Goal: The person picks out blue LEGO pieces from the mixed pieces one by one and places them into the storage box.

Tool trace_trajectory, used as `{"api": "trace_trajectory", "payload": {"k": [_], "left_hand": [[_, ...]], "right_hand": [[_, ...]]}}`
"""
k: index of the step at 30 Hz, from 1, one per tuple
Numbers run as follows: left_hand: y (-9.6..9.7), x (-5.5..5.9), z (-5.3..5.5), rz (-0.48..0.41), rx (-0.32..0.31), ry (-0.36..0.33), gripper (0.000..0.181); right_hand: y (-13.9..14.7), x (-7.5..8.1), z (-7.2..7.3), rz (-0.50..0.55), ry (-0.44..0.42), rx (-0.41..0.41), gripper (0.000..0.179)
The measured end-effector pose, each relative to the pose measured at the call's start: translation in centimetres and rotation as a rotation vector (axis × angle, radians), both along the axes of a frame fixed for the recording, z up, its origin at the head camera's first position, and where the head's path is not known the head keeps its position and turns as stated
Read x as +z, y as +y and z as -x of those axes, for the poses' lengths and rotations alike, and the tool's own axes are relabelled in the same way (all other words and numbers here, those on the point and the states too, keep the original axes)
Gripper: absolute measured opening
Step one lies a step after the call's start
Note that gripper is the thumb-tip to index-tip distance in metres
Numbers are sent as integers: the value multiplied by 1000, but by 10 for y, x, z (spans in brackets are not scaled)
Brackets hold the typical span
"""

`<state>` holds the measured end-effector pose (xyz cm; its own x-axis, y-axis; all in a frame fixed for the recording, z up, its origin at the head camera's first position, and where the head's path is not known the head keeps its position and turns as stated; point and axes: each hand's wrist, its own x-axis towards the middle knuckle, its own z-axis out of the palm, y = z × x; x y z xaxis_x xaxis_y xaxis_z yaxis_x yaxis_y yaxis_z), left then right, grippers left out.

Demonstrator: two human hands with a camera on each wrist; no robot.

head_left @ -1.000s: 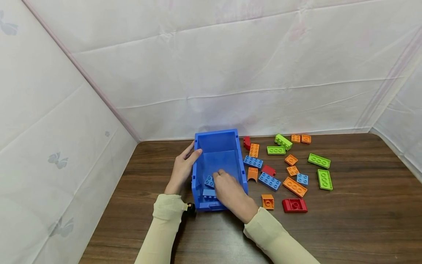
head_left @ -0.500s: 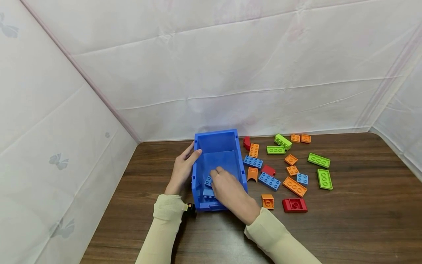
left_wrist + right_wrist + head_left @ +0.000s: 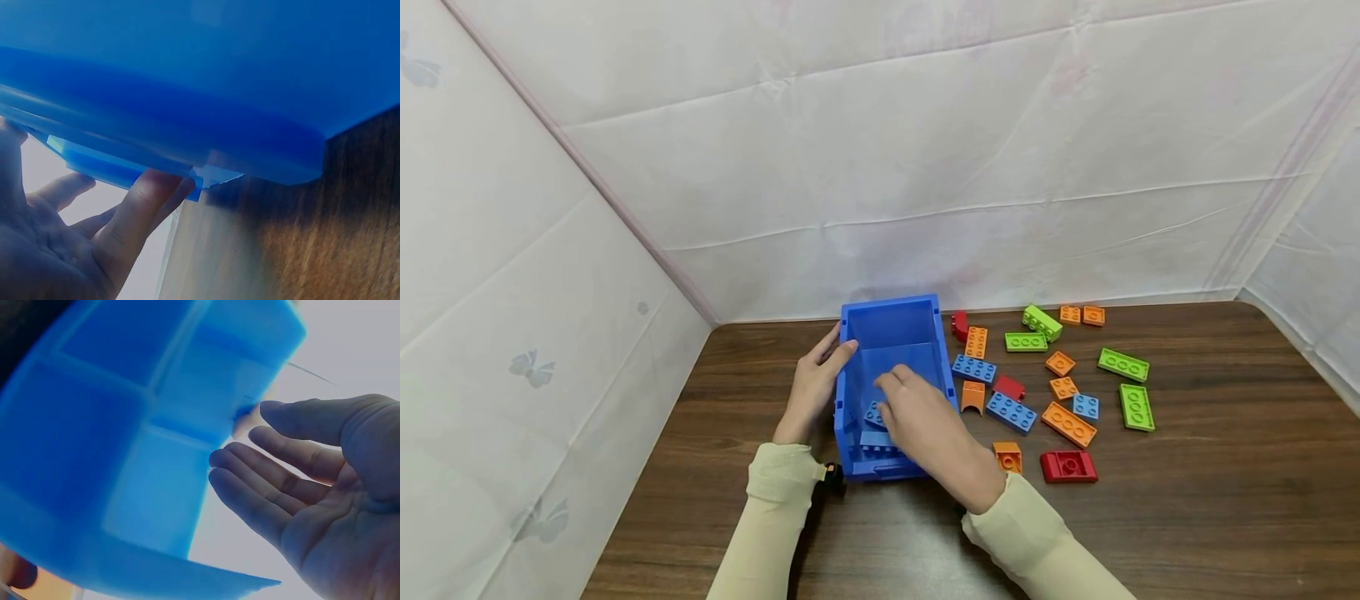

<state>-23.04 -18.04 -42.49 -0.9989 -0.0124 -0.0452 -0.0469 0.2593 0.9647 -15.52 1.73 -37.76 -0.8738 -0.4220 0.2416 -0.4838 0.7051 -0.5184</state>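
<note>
A blue plastic bin [image 3: 841,417] stands on the table, its wall also filling much of the left wrist view. My left hand [image 3: 811,387] holds the bin's left side, with the thumb hooked over the rim and the fingers along the outside. Blue building bricks [image 3: 874,417] lie at the near end inside the bin. Above them, over the bin's right half, hovers my right hand [image 3: 925,421]. In the right wrist view, that hand [image 3: 306,481] has loosely extended fingers with nothing between them. Part of the bin's contents is hidden beneath it.
Right of the bin, loose bricks lie scattered: blue bricks [image 3: 1011,413], a red brick [image 3: 1069,467], an orange plate [image 3: 1069,425] and green plates [image 3: 1137,407] among them. A white curtain [image 3: 880,167] hangs behind the wooden table [image 3: 1225,467].
My right hand has lifted from the bricks in the bin, and its fingers have loosened. The left hand stays on the bin's left side.
</note>
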Motion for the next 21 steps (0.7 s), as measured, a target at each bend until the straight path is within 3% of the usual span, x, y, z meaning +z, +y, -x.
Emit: {"api": "trace_trajectory", "payload": {"k": [8, 16, 21], "left_hand": [[-1, 0, 0, -26, -9, 5, 71], [1, 0, -1, -4, 4, 9, 73], [2, 0, -1, 15, 13, 12, 73]], "right_hand": [[9, 11, -3, 82, 46, -22, 28], [20, 18, -1, 153, 143, -46, 26], [27, 21, 1, 161, 148, -81, 26]]}}
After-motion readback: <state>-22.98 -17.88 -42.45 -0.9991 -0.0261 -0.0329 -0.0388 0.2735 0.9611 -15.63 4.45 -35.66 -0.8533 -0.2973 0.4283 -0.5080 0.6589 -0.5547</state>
